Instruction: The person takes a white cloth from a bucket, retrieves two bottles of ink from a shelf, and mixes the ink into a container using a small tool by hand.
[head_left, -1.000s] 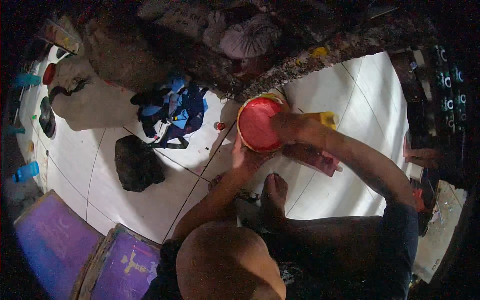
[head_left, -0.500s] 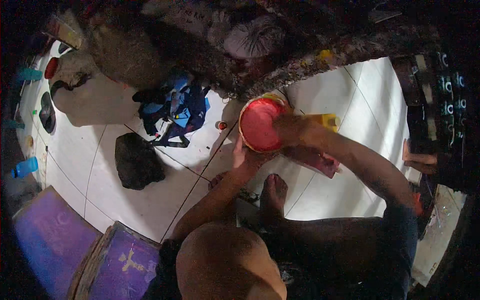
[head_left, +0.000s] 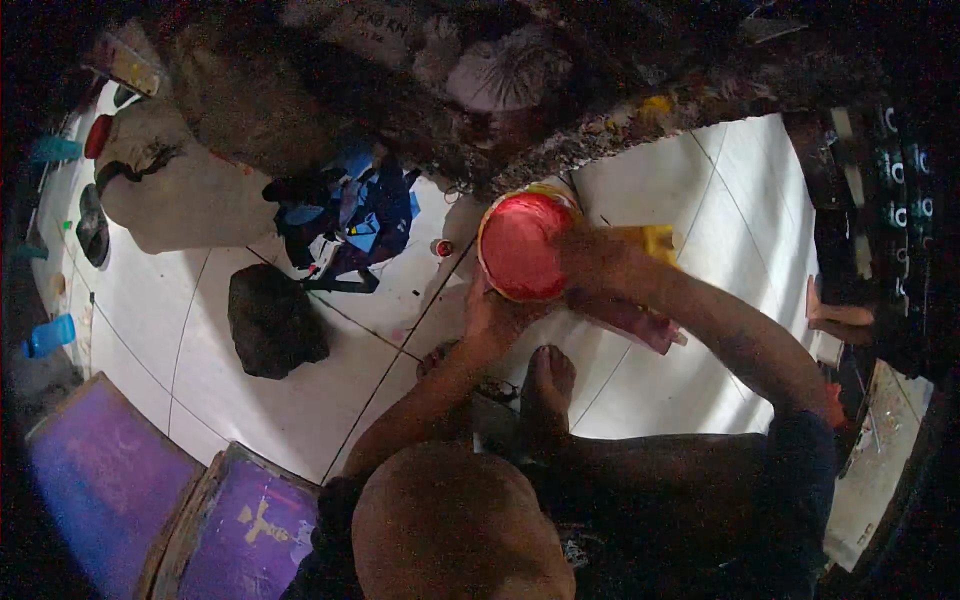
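A round tub [head_left: 522, 245] with a smooth pink-red inside tilts toward me above the tiled floor. My left hand [head_left: 492, 318] is closed on its lower left side, thumb up along the wall. At the tub's right edge my right hand [head_left: 595, 262] reaches over the rim; its fingers are dark and blurred, so I cannot make out whether they hold anything. Under my right forearm lie a yellow container [head_left: 652, 241] and a dark pink bottle [head_left: 640, 328], both partly covered. A small round red-topped piece [head_left: 441, 248] sits left of the tub.
Dark blue and black scraps [head_left: 350, 225] are heaped left of centre, beside a pale sack [head_left: 190, 205]. Nearer lies a dark lump [head_left: 278, 322]. Purple panels [head_left: 110, 480] stand at lower left. My bare foot [head_left: 550, 385] is below the tub. Bulky sacks [head_left: 510, 75] line the back.
My right hand and forearm have shifted slightly at the tub's right rim. The tub stays in my left hand, almost unmoved.
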